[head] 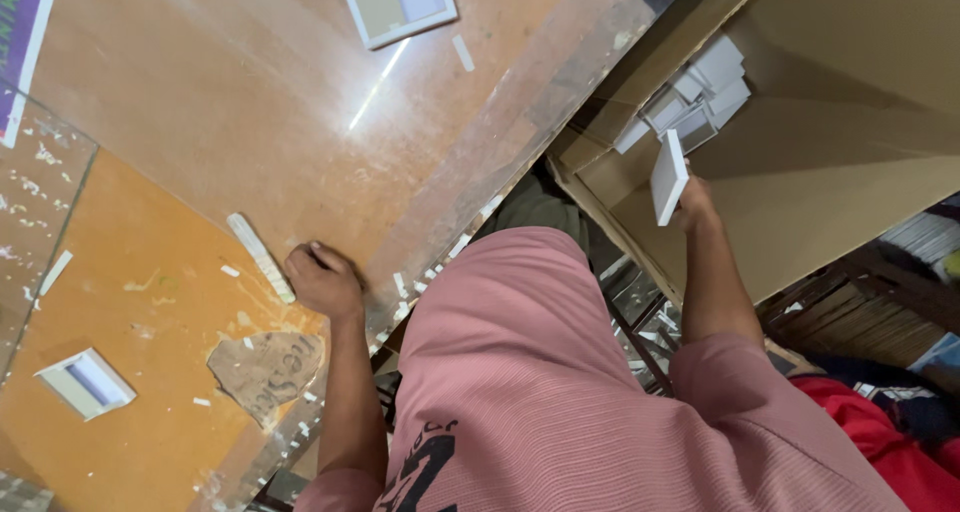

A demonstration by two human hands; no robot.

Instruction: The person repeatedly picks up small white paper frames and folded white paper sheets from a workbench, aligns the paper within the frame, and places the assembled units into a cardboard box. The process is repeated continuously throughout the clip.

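Lifting a white rectangular frame piece out of the cardboard box, right hand pinching its lower edge, should stay level; left hand, fingers curled, steadies beside a white strip left of that box.

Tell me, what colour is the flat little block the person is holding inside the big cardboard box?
White. The head view shows the flat rectangular block best, in the right hand.

One head cam, looking steeply down over wearer's chest, close on table and cardboard box.
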